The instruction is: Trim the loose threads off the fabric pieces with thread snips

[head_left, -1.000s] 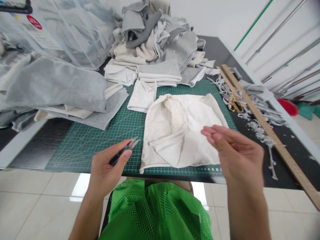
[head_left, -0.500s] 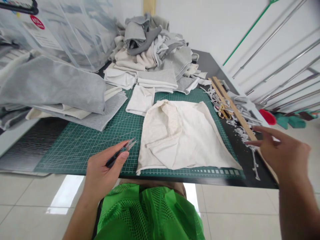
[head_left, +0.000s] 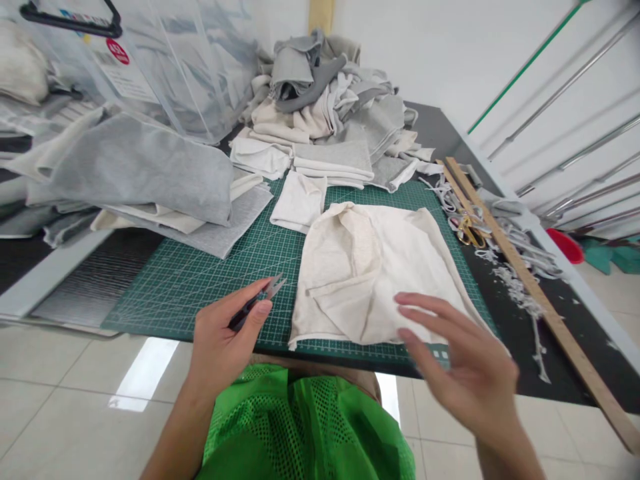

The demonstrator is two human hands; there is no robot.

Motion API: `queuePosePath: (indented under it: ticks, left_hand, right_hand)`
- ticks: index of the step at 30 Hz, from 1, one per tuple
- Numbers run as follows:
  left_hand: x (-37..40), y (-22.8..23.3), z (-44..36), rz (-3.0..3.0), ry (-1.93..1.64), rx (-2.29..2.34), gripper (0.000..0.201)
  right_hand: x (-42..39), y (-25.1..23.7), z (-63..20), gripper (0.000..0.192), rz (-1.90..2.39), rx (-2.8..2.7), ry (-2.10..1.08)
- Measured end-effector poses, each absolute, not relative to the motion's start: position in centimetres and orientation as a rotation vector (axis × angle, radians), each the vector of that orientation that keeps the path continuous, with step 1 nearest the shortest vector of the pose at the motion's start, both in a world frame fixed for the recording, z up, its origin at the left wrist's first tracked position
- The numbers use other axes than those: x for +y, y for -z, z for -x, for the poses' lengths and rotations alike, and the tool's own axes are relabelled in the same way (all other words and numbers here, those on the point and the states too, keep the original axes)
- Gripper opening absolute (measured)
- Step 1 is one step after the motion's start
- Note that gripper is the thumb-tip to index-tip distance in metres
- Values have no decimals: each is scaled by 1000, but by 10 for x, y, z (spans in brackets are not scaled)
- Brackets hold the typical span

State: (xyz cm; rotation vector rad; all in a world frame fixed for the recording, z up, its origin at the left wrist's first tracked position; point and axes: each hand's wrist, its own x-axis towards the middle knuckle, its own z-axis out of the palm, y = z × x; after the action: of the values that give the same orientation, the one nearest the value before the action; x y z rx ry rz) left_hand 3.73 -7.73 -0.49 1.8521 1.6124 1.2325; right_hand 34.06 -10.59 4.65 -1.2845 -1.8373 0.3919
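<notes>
My left hand [head_left: 227, 330] is closed around a pair of thread snips [head_left: 257, 300], whose pointed blades stick out past the fingertips, above the cutting mat's front part. A cream cloth piece [head_left: 415, 267] lies on the green cutting mat [head_left: 200, 293], its left part folded over on itself. Over the right front of this cloth hovers my right hand [head_left: 460, 360], slightly blurred, fingers apart and nothing between them. Whether its fingertips touch the cloth I cannot tell. A small folded white cloth [head_left: 299, 200] lies just behind the cream piece.
Grey and cream fabric [head_left: 145, 170] is stacked at left, before a clear plastic bin [head_left: 195, 67]. A large fabric heap [head_left: 340, 100] stands at the back. Along the right lie a wooden ruler [head_left: 530, 280], gold-handled scissors [head_left: 470, 231] and thread scraps [head_left: 515, 287].
My right hand has come left from the thread scraps and ruler to above the cream cloth, its fingers spreading. My left hand still holds the snips. The view has shifted slightly.
</notes>
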Motion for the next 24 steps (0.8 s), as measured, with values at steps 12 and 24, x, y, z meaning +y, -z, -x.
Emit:
queuePosePath:
  ticks: [12, 24]
  left_hand:
    - [-77, 2, -37, -1828, -1260, 1557, 28]
    - [-78, 5, -35, -1875, -1297, 1511, 27]
  right_hand:
    - [-90, -16, -258, 31, 958, -2330, -510]
    - [-69, -10, -249, 17, 891, -2405, -468]
